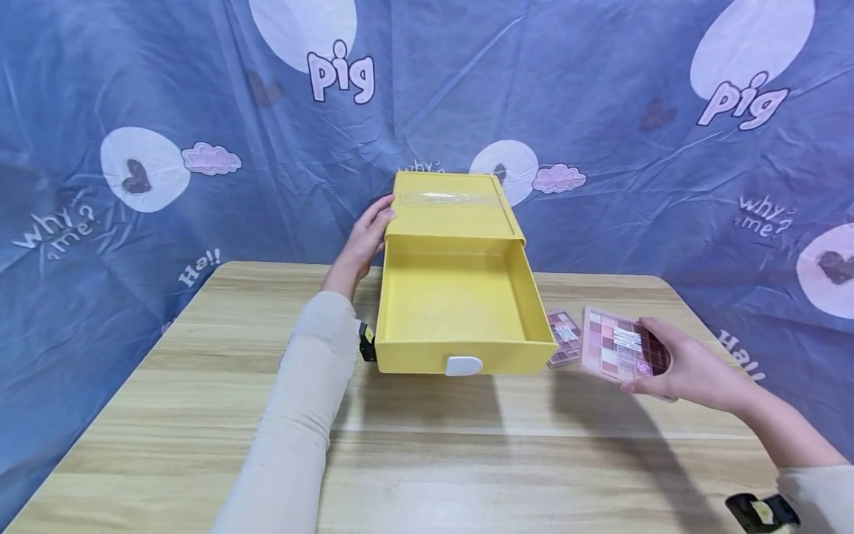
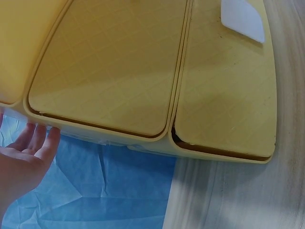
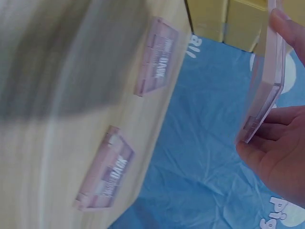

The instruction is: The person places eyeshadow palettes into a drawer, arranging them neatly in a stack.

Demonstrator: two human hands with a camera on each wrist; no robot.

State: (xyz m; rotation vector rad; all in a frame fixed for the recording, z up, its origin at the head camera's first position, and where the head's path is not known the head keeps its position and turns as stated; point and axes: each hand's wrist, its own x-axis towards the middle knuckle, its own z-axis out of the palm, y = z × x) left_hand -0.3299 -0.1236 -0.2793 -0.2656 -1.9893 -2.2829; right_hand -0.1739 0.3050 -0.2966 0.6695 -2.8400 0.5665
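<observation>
Pink palette [image 1: 608,348] sits gripped between the right fingers [image 3: 281,117]; relaxed left fingers [image 2: 49,145] touch the yellow box [image 1: 457,221].

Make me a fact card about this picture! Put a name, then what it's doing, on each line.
Left hand: touches the side of the yellow drawer box
Right hand: holds a makeup palette above the table
Top drawer: pulled out, white handle on its front
Second palette: lies on the table
Third palette: lies on the table too
Background: blue cloth with "pig" printed on it
</observation>
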